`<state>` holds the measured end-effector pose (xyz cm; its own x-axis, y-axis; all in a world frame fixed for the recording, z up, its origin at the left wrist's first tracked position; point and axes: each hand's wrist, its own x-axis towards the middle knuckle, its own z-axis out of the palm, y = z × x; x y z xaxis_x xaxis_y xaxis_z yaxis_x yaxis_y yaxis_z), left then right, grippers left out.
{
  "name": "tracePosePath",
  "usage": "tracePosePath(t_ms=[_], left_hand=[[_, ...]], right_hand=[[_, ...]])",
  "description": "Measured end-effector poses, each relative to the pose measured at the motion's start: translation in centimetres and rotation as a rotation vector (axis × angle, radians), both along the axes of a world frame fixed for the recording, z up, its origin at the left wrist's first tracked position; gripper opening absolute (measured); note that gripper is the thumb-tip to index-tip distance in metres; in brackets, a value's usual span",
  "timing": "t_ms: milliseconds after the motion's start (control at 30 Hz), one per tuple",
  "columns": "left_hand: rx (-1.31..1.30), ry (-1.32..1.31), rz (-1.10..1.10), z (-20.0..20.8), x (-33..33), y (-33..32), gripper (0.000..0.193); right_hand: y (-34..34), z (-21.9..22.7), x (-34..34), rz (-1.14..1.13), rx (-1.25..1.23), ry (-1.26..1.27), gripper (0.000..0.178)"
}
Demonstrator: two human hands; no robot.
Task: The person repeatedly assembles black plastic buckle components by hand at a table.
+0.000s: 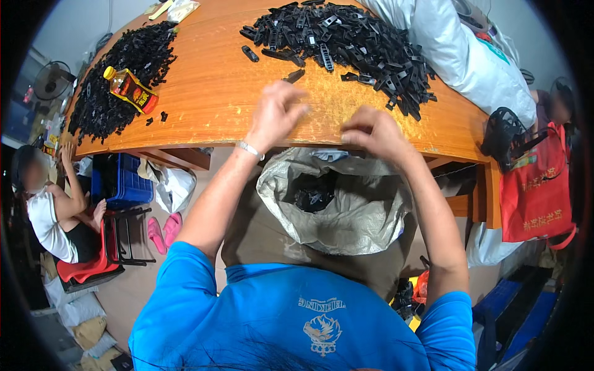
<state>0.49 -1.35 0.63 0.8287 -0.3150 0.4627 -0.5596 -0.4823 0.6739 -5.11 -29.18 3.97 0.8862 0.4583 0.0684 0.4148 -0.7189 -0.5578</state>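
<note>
Diagonally, a slim black plastic piece (294,76) points away rightward beyond the loosely parted left hand (275,114). Blur hides whether the curled right hand (377,132) holds anything.

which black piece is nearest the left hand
The single piece just beyond the left hand, off the near edge of the right pile; every other piece lies farther from that hand.

From my remote seat I count the wearer's two hands (272,117), two heaps of black pieces (346,46) too crowded to number, and one open sack (349,234). I also get one yellow-capped bottle (133,91), two pink slippers (154,234) and one table (207,74).
</note>
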Motion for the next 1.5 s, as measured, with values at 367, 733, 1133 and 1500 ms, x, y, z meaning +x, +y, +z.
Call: tracePosePath(t_ms=[367,733,1133,1500], left_hand=[[0.256,-0.113,0.361,-0.8,3.6,-1.7,0.013],[0.169,-0.165,0.127,0.7,-0.6,-4.3,0.015],[0.514,-0.226,-0.045,1.9,1.3,-2.0,0.021],[0.175,-0.039,0.040,-0.3,-0.5,-0.9,0.024]], right_hand=[[0.1,-2.8,9.4,-0.239,-0.398,-0.638,0.022],[1.0,-2.4,8.0,-0.042,-0.228,-0.638,0.007],[0.9,-0.8,2.0,-0.191,-0.218,-0.185,0.022],[1.7,0.4,1.7,-0.200,-0.140,-0.243,0.016]])
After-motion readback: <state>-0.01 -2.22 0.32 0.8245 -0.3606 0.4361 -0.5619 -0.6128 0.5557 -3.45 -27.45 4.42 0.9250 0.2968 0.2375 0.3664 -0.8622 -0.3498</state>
